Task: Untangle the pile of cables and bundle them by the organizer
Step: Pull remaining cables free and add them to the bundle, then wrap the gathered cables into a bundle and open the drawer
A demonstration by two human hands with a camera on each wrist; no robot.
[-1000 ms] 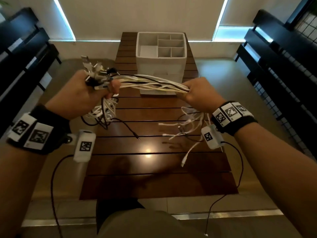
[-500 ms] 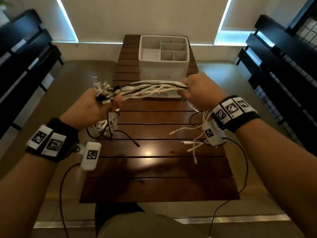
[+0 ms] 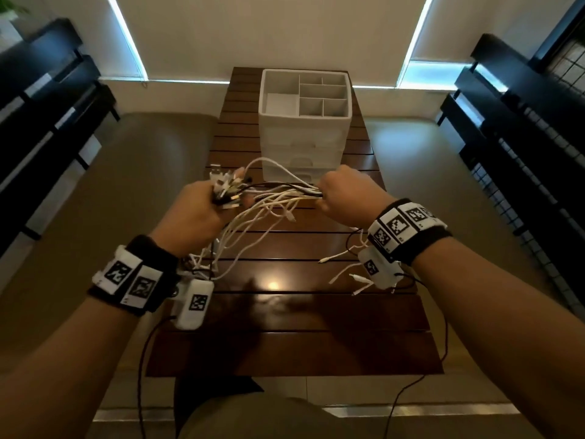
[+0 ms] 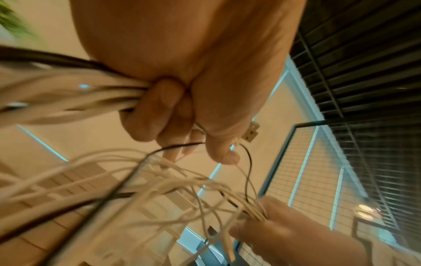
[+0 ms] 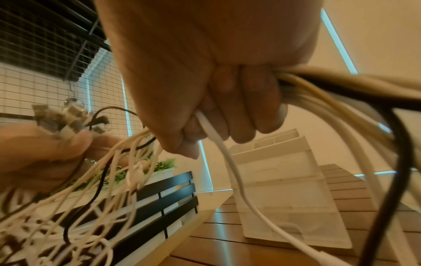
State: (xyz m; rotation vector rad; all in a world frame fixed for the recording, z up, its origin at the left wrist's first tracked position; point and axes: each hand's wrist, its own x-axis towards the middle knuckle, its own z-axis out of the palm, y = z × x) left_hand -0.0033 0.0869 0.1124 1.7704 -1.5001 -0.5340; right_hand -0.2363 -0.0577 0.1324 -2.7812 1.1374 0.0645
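Fists both closed tight: left hand [image 3: 196,213] clutches cables [image 3: 278,198] near their plugs; right hand [image 3: 345,198] grips the strands.

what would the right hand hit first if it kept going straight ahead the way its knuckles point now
Probably the white organizer: the right hand, gripping the cables, sits just short of its front wall, seemingly above the table. Depth is unclear, so the gap cannot be judged.

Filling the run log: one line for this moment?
left hand: grips cables | right hand: grips cables | organizer: no cables visible inside
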